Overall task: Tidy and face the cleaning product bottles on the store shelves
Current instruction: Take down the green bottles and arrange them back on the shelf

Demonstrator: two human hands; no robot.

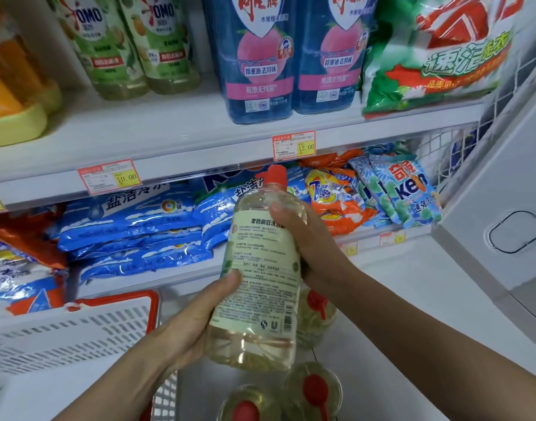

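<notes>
I hold a clear bottle of pale yellow cleaning liquid [260, 268] with a red cap, its back label of small print turned toward me. My left hand [193, 317] grips its lower part, thumb across the label. My right hand [303, 241] grips the upper right side, thumb near the shoulder. On the upper shelf [157, 141] stand two green OMO bottles [130, 47] and two blue bottles with pink labels [294, 56]. Three more red-capped bottles [315, 390] stand below my hands, seen from above.
A green detergent bag [439, 53] sits at the shelf's right end, orange and yellow bottles [11, 83] at the left. Blue and orange detergent bags [133, 226] fill the lower shelf. A white basket [69, 338] with red trim lies lower left; a white freezer lid [500, 208] stands right.
</notes>
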